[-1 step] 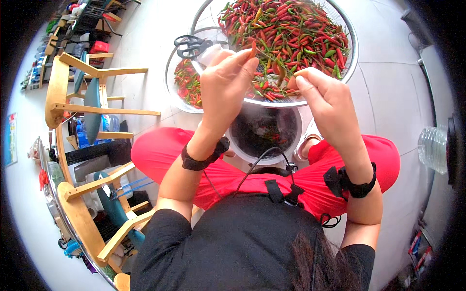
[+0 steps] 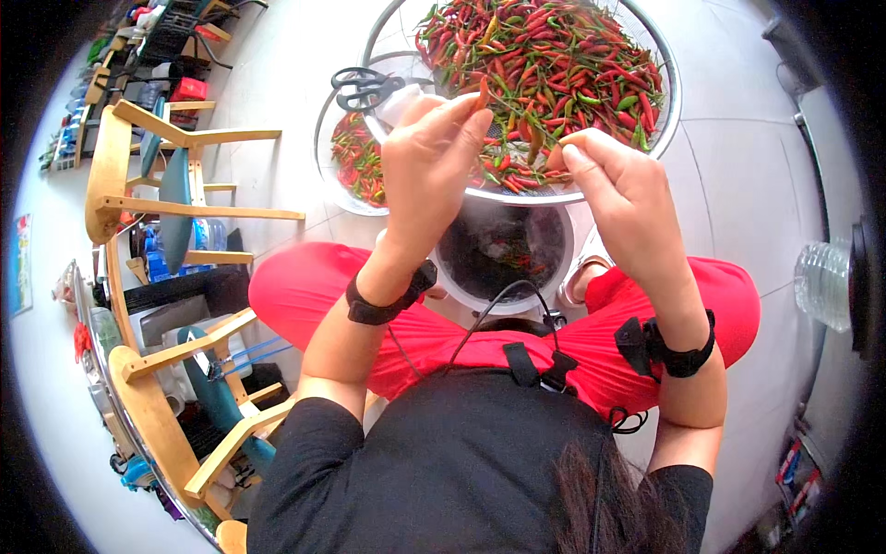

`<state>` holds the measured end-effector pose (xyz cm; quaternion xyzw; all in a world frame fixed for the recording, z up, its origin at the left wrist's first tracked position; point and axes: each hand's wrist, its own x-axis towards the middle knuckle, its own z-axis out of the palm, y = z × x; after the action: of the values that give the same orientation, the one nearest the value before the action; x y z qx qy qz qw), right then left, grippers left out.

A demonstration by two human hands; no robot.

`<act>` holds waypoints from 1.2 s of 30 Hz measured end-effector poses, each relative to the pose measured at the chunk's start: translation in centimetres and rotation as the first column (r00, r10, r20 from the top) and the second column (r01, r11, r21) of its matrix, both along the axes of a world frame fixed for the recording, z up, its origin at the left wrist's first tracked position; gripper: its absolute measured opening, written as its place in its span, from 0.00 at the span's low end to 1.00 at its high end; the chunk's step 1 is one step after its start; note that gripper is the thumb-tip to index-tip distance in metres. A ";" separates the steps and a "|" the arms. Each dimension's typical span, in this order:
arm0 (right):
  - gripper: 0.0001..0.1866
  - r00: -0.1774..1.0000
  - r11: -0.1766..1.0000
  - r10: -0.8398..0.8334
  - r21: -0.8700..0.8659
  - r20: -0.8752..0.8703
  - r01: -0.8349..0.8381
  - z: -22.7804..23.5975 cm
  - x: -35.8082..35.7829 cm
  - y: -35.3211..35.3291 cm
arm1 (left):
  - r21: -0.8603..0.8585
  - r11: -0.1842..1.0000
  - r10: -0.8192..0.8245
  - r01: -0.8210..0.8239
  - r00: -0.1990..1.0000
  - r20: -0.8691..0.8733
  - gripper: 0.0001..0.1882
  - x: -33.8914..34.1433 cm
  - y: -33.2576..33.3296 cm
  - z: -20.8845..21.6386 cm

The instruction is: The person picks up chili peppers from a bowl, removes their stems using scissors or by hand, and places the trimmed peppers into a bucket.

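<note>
A red chili pepper [image 2: 482,93] is pinched between the thumb and fingers of my left hand [image 2: 426,157], its tip pointing up. My right hand [image 2: 623,189] is also closed in a pinch, on a thin green chili stem [image 2: 551,150] with peppers by it. Both hands hover over the near rim of a wide mesh basket [image 2: 678,88] heaped with red and green chili peppers [image 2: 554,69]. Left of it, a smaller bowl [image 2: 323,175] contains more red peppers [image 2: 355,152]. Black-handled scissors [image 2: 363,90] lie at that bowl's far side.
Between my feet stands a white bucket [image 2: 565,277] with dark contents and some pepper bits. Wooden chairs [image 2: 198,212] line the left side, near shelves [image 2: 106,83] of goods. A clear plastic water jug [image 2: 821,284] is at the right. Straps and cables cross my lap.
</note>
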<state>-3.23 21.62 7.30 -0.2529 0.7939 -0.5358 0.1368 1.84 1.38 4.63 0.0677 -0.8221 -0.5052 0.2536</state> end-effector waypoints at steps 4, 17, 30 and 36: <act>0.11 0.999 1.000 -0.006 0.018 -0.032 0.007 0.0 0.1 0.0 | -0.023 0.999 0.028 -0.027 1.000 0.015 0.11 0.0 0.3 0.2; 0.08 0.857 0.979 -0.017 0.167 -0.516 0.120 0.1 1.4 -0.2 | -0.109 0.994 0.025 -0.022 0.999 0.025 0.11 -0.1 0.1 0.5; 0.10 0.981 0.998 -0.038 0.034 -0.192 0.046 -0.3 0.8 -0.3 | -0.334 0.943 -0.041 0.010 0.996 -0.086 0.10 -0.2 -0.8 0.1; 0.11 0.999 1.000 -0.020 0.001 -0.033 0.020 -0.9 0.1 -0.3 | -0.470 0.874 -0.151 0.127 0.988 -0.015 0.08 0.2 0.3 0.1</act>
<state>-3.09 21.31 6.44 -0.2538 0.7989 -0.5323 0.1185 2.04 1.67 4.73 -0.0676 -0.9155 -0.3107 0.2465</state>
